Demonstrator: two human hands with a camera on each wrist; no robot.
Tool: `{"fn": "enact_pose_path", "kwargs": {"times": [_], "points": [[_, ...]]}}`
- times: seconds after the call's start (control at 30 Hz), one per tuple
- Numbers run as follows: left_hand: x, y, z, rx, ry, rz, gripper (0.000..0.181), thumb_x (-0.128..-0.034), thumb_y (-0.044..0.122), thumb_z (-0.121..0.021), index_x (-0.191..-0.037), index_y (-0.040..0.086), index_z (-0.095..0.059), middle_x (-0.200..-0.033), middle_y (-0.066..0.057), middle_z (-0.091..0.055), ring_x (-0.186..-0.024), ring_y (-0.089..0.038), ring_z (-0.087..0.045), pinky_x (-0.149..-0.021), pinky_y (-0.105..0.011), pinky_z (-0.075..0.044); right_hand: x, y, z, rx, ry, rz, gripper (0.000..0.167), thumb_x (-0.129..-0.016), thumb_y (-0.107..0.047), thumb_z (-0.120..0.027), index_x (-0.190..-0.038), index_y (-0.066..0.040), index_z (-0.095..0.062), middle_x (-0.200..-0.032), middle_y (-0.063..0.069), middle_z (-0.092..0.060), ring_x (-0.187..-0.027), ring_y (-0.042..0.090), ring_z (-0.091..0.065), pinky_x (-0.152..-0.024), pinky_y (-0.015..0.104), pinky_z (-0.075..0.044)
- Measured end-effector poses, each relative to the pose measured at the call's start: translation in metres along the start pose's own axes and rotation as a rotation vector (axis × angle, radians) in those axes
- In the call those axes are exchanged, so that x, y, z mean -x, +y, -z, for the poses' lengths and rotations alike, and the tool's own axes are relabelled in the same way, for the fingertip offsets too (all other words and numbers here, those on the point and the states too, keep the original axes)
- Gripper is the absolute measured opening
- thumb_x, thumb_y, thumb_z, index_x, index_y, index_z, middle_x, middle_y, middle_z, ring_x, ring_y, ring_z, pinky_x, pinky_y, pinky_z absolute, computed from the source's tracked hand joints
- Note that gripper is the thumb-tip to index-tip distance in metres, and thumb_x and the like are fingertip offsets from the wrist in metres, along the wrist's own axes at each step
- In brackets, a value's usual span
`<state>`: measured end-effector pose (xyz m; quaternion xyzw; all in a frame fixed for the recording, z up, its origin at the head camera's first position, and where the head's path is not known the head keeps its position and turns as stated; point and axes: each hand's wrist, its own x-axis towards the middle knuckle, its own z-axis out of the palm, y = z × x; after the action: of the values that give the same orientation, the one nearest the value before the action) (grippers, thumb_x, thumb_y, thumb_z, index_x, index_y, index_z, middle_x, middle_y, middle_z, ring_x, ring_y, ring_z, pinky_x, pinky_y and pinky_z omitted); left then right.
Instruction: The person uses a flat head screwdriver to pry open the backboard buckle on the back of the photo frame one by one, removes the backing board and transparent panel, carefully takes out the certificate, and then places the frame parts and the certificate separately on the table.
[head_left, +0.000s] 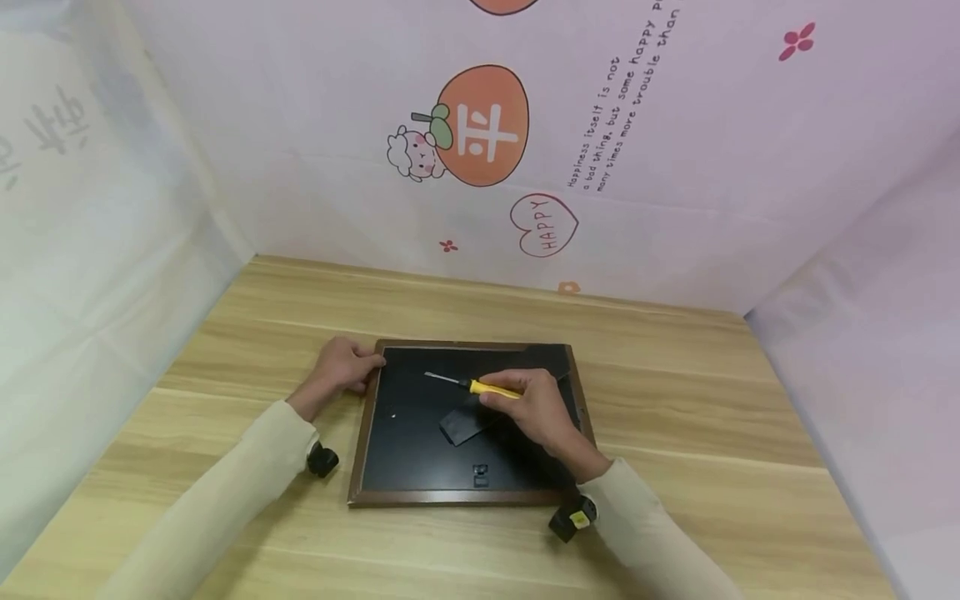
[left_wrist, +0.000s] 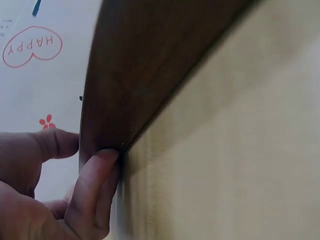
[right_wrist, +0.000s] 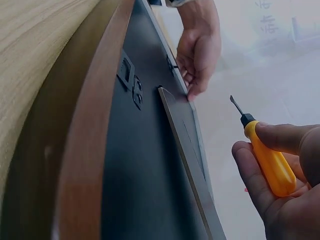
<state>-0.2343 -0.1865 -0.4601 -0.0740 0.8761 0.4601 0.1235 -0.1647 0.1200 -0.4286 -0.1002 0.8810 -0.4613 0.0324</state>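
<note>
A picture frame with a brown rim (head_left: 442, 498) lies back side up on the table, its black backing board (head_left: 408, 454) showing. My left hand (head_left: 341, 364) grips the frame near its far left corner. In the left wrist view, the thumb lies at the edge and the fingers (left_wrist: 92, 187) curl against the brown outer side. My right hand (head_left: 538, 408) holds a yellow-handled screwdriver (head_left: 491, 389) above the board, its flat metal tip pointing left. Apart from the board, that tip (right_wrist: 235, 103) stands in the air. A black stand leg (head_left: 463, 425) is partly hidden under the right hand.
The wood-grain table (head_left: 675, 392) meets a printed white sheet (head_left: 337, 183) at the back, with sheets on both sides too. A small black hanger (head_left: 481, 476) sits on the board's near edge. Black wrist cameras (head_left: 322, 460) are strapped to both arms.
</note>
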Motion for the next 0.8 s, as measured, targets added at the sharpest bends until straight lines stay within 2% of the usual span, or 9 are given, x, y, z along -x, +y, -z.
{"fn": "enact_pose_path", "kwargs": {"times": [0.07, 0.23, 0.4, 0.5, 0.6, 0.67, 0.8], "points": [[0.006, -0.003, 0.001, 0.005, 0.008, 0.001, 0.023, -0.0914, 0.021, -0.067, -0.076, 0.003, -0.066, -0.069, -0.002, -0.064, -0.056, -0.012, -0.067, -0.055, -0.023, -0.057, 0.0, 0.001, 0.0, -0.004, 0.0, 0.004, 0.021, -0.084, -0.02, -0.078, -0.105, -0.018, -0.077, -0.103, -0.001, -0.076, -0.09, 0.015, -0.064, -0.08, 0.029, -0.058], [0.019, -0.009, 0.001, 0.087, 0.022, 0.022, 0.024, -0.0935, 0.019, -0.065, -0.097, -0.003, -0.074, -0.073, -0.003, -0.066, -0.06, -0.01, -0.067, -0.059, -0.025, -0.06, -0.001, 0.003, 0.0, -0.016, 0.008, 0.012, 0.022, -0.084, -0.019, -0.079, -0.105, -0.017, -0.078, -0.103, 0.001, -0.076, -0.089, 0.014, -0.064, -0.077, 0.027, -0.056], [0.031, -0.014, -0.001, 0.168, 0.051, 0.053, 0.024, -0.0936, 0.016, -0.064, -0.1, -0.006, -0.071, -0.08, -0.006, -0.068, -0.062, -0.009, -0.066, -0.06, -0.025, -0.061, -0.002, 0.003, 0.001, -0.026, 0.011, 0.029, 0.023, -0.083, -0.018, -0.08, -0.105, -0.016, -0.078, -0.102, 0.002, -0.076, -0.089, 0.014, -0.064, -0.076, 0.024, -0.055], [0.038, -0.015, -0.001, 0.2, 0.052, 0.068, 0.023, -0.0937, 0.015, -0.063, -0.097, -0.007, -0.071, -0.085, -0.009, -0.068, -0.064, -0.01, -0.067, -0.062, -0.027, -0.062, -0.003, 0.002, 0.001, -0.027, 0.021, 0.037, 0.023, -0.083, -0.018, -0.08, -0.105, -0.016, -0.078, -0.101, 0.003, -0.076, -0.089, 0.014, -0.064, -0.076, 0.025, -0.055], [0.045, -0.016, 0.0, 0.224, 0.037, 0.094, 0.023, -0.0944, 0.014, -0.062, -0.082, -0.004, -0.069, -0.091, -0.011, -0.068, -0.067, -0.011, -0.067, -0.065, -0.027, -0.062, -0.003, 0.002, 0.001, -0.026, 0.029, 0.037, 0.023, -0.083, -0.018, -0.08, -0.105, -0.015, -0.078, -0.102, 0.003, -0.076, -0.089, 0.015, -0.064, -0.075, 0.024, -0.054], [0.049, -0.016, 0.001, 0.239, 0.018, 0.111, 0.029, -0.0957, 0.014, -0.061, -0.071, -0.001, -0.063, -0.094, -0.011, -0.066, -0.068, -0.011, -0.067, -0.066, -0.027, -0.062, -0.003, 0.002, 0.001, -0.029, 0.031, 0.032, 0.023, -0.083, -0.017, -0.079, -0.105, -0.014, -0.078, -0.103, 0.004, -0.076, -0.089, 0.015, -0.063, -0.075, 0.024, -0.054], [0.058, -0.019, 0.002, 0.289, -0.007, 0.154, 0.033, -0.0969, 0.014, -0.059, -0.065, 0.005, -0.057, -0.093, -0.01, -0.065, -0.068, -0.012, -0.066, -0.065, -0.025, -0.061, -0.003, 0.0, 0.001, -0.034, 0.03, 0.032, 0.023, -0.083, -0.017, -0.08, -0.106, -0.014, -0.077, -0.103, 0.004, -0.076, -0.089, 0.016, -0.063, -0.076, 0.025, -0.054]]}}
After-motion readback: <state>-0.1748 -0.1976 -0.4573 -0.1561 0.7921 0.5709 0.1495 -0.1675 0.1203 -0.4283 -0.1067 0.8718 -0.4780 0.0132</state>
